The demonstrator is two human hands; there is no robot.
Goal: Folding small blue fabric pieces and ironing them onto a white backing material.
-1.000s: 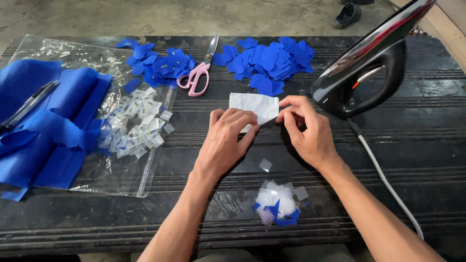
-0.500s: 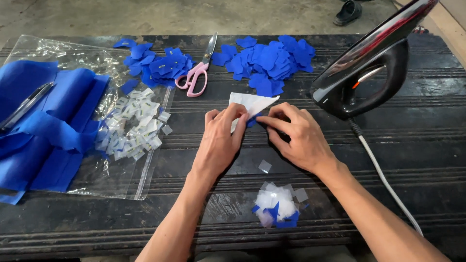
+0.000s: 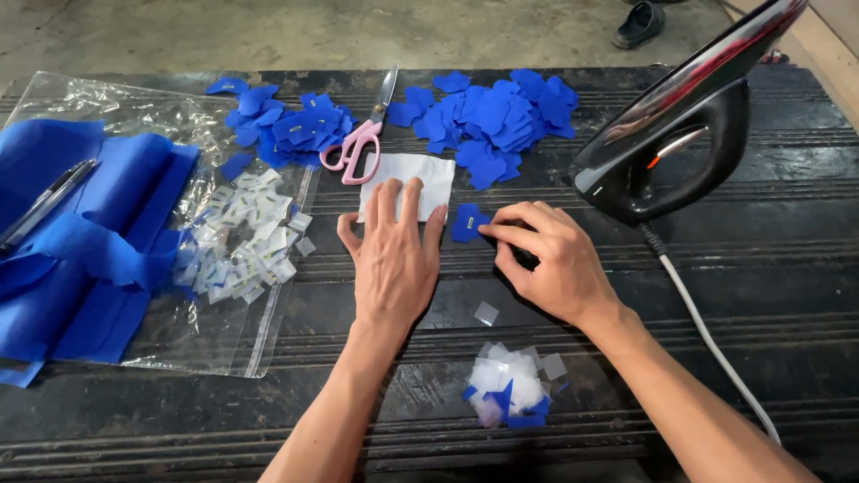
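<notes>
Two hands work on the dark table (image 3: 787, 295). Nearest, scraps (image 3: 510, 389) lie discarded. The left hand (image 3: 394, 255), fingers flat and spread, pins the white sheet (image 3: 407, 174); the right hand (image 3: 546, 259) pinches a blue patch (image 3: 467, 224) beside it. Scissors (image 3: 362, 143) wait farther.

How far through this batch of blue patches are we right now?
Done, apparently: the heap of blue pieces behind the scissors and the backing scraps near the table edge. In hand: the left hand flat on a white sheet, the right hand touching one blue patch. Left: the loose white labels.
</notes>
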